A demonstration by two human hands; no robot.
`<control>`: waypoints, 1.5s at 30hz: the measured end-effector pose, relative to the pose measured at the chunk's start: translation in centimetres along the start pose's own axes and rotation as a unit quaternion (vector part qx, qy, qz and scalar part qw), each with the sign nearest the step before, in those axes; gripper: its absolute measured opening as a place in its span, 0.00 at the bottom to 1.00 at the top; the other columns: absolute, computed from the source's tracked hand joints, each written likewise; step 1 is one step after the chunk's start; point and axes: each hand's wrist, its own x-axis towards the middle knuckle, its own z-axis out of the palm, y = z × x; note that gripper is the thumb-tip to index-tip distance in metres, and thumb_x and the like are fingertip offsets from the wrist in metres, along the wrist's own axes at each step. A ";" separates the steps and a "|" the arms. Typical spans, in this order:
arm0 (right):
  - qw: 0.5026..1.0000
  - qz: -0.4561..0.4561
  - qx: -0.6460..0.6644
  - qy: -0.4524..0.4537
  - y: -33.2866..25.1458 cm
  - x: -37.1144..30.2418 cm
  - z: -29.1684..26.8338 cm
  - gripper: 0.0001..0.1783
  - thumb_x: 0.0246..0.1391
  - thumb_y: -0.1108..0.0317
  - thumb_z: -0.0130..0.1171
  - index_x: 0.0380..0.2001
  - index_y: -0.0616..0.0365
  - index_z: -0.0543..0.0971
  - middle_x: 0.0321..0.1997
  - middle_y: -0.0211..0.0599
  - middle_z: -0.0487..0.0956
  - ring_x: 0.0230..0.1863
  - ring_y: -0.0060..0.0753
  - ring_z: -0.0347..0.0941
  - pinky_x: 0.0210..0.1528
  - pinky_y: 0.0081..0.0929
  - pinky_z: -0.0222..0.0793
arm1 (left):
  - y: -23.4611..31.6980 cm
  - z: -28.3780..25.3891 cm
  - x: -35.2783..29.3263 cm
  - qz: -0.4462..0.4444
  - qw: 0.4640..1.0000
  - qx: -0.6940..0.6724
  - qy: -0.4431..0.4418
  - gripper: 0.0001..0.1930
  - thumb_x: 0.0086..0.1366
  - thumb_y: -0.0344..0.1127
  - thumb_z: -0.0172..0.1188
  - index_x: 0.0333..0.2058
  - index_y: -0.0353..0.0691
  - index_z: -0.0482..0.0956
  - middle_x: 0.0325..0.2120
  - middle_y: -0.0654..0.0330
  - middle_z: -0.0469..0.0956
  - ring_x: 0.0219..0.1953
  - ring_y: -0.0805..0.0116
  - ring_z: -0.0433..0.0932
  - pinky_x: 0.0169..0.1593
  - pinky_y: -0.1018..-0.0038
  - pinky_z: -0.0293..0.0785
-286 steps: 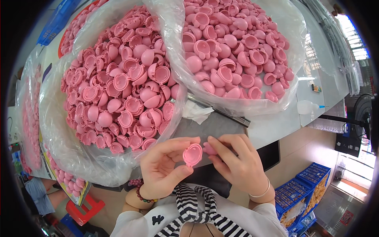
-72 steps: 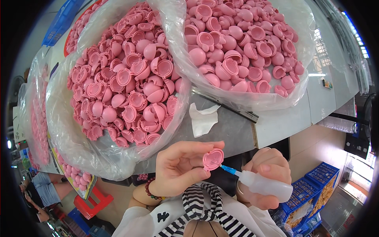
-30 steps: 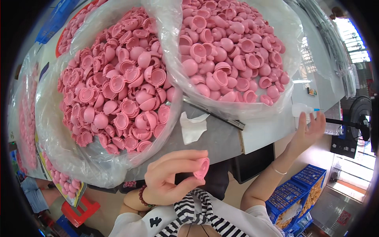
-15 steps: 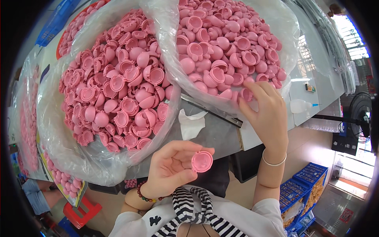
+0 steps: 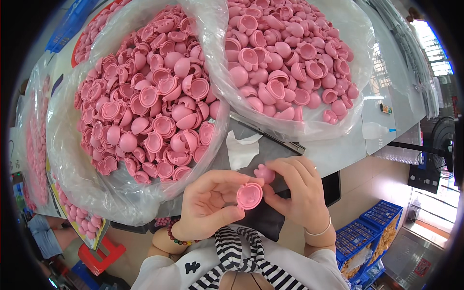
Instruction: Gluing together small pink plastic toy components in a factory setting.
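Note:
My left hand (image 5: 210,203) pinches a round pink plastic half-shell (image 5: 250,195) by its edge, hollow side up. Close beside it, my right hand (image 5: 299,193) grips a second pink piece (image 5: 264,173) with small rounded bumps, between thumb and fingers. The two pieces are near each other; whether they touch I cannot tell. Beyond my left hand a clear plastic bag (image 5: 145,205) holds a heap of pink half-shells (image 5: 140,125). Another clear bag (image 5: 333,126), farther right, is full of similar pink pieces (image 5: 290,53), some with bumps.
A torn white paper (image 5: 243,151) lies on the grey table by a metal bar (image 5: 270,135). To the right are a squeeze bottle (image 5: 374,130) with a blue tip and a black fan (image 5: 443,145). Blue crates (image 5: 357,237) and a red stool (image 5: 102,256) stand below.
My right hand has come back from the right-hand bag toward my left hand with a bumped pink piece. My left hand still holds its half-shell, nearly unmoved.

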 end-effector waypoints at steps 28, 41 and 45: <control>0.975 -0.155 0.066 0.147 -0.3 -1.8 1.0 0.18 0.28 0.73 0.66 0.31 0.59 0.79 0.29 0.31 0.75 0.24 0.25 0.66 0.22 0.18 0.61 | -0.2 0.7 1.2 0.182 0.930 0.313 -0.060 0.25 0.43 0.28 0.68 0.44 0.32 0.74 0.38 0.52 0.77 0.37 0.64 0.76 0.39 0.76 0.71; 0.957 -0.136 0.191 0.170 -0.9 -2.5 2.5 0.14 0.33 0.79 0.63 0.30 0.61 0.77 0.28 0.36 0.76 0.25 0.31 0.71 0.22 0.21 0.67 | -0.4 0.2 1.6 0.192 0.933 0.301 -0.054 0.17 0.43 0.26 0.67 0.36 0.36 0.79 0.37 0.53 0.78 0.33 0.68 0.75 0.35 0.77 0.72; 0.956 -0.133 0.206 0.159 -0.8 -2.5 2.2 0.14 0.34 0.80 0.63 0.30 0.60 0.77 0.28 0.35 0.76 0.25 0.32 0.72 0.23 0.21 0.67 | -0.7 -0.1 1.9 0.168 0.951 0.247 -0.076 0.19 0.42 0.28 0.68 0.37 0.36 0.78 0.39 0.51 0.77 0.36 0.65 0.75 0.39 0.74 0.71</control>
